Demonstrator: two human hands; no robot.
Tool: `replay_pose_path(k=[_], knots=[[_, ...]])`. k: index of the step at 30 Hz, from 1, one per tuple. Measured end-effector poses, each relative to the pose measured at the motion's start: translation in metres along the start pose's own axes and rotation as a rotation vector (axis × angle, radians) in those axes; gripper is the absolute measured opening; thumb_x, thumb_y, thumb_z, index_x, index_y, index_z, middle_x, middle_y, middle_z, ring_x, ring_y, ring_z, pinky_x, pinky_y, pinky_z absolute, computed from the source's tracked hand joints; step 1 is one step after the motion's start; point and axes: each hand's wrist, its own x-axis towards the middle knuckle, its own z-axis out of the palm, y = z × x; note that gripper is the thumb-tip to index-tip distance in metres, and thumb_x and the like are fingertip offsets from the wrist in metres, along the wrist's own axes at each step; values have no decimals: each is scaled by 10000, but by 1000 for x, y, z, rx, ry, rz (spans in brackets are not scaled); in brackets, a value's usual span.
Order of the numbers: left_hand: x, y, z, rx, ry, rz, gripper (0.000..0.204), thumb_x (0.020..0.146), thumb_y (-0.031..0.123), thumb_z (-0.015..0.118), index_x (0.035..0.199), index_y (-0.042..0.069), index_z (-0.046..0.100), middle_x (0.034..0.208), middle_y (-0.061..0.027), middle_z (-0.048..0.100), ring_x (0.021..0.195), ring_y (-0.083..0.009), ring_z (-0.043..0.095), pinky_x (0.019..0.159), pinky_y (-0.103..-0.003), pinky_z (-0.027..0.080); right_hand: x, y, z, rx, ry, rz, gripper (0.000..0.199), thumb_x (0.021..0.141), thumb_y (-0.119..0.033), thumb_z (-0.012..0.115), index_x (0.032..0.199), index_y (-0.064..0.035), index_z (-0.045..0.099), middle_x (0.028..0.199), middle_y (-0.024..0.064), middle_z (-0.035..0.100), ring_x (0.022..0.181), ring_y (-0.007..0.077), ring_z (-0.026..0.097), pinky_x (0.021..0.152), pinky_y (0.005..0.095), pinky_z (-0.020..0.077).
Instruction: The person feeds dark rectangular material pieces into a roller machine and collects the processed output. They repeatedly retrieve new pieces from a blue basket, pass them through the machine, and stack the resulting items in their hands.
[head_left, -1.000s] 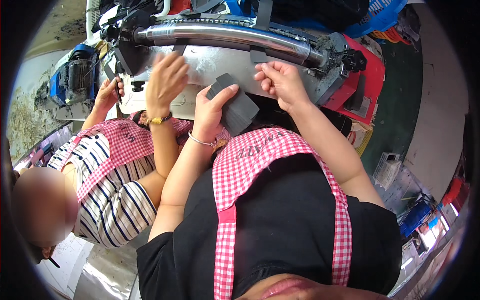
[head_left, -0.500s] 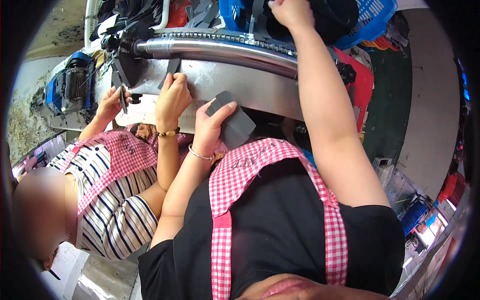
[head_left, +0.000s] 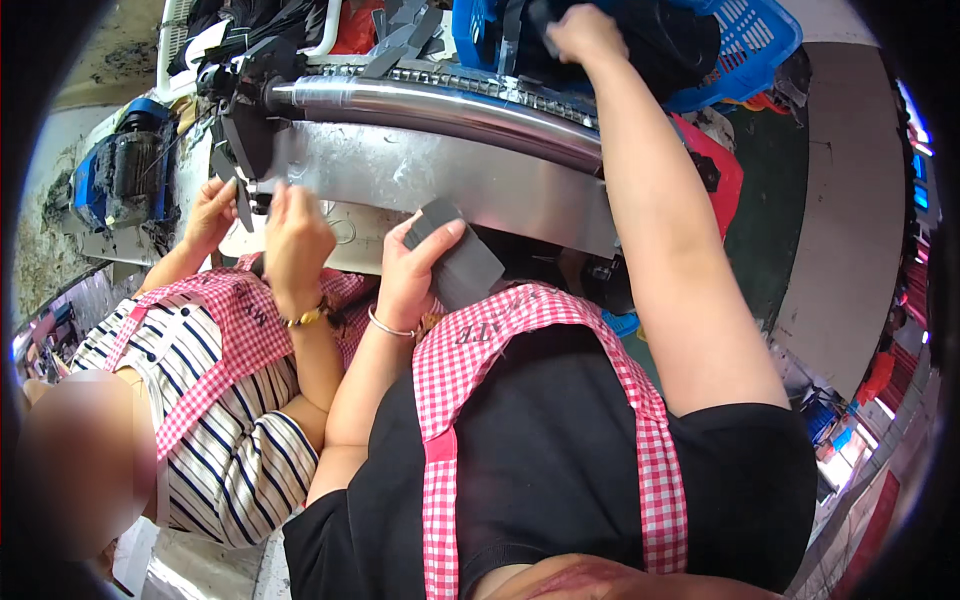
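My left hand (head_left: 408,265) is closed around a stack of dark grey flat pieces (head_left: 470,268), thumb on top, in front of the metal machine. My right arm reaches far forward over the roller. At its end my right hand (head_left: 590,36) is above the blue plastic basket (head_left: 735,75), fingers pinched on a dark grey flat piece (head_left: 543,22), which is blurred. Black material (head_left: 665,45) lies in the basket beside that hand.
A steel roller (head_left: 440,108) and metal plate (head_left: 400,165) cross the front. At left, a co-worker's hands (head_left: 297,245) handle dark flat pieces beside the roller's end. A blue motor (head_left: 130,165) stands far left. Loose dark pieces (head_left: 410,40) lie behind the roller.
My right hand has shifted slightly, and a dark piece now shows at its fingertips. My left hand keeps the stack. The co-worker's right hand has moved left, away from the plate.
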Motion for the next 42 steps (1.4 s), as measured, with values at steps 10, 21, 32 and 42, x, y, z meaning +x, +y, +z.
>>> replay_pose_path(k=[10,21,32,42], knots=[[3,2,-10,25,37,52,154,868,96,736,978,5,678,878,-54,692,744,-138,666,668,-284,553,-232,38,46,1315,-656,256,206,963,-233,654,945,-31,621,847,96,714,682,173,717,523,235,524],[1,-7,13,12,-79,25,155,892,127,689,994,15,658,892,-57,687,747,-133,665,677,-273,546,-277,32,40,1132,-386,-162,196,873,-174,762,859,12,699,719,16,683,632,58,609,523,228,474],[5,-3,2,1,-71,-55,218,898,79,667,1073,-51,652,952,-123,707,800,-191,702,731,-319,585,-237,38,66,1407,-508,204,169,943,-185,684,958,-29,622,696,42,645,466,78,550,412,211,406],[0,-12,11,117,37,31,264,872,103,743,1059,-60,654,923,-116,706,765,-188,704,684,-306,587,-268,41,62,974,-435,-325,329,849,-293,784,917,17,698,741,30,666,660,94,618,597,279,500]])
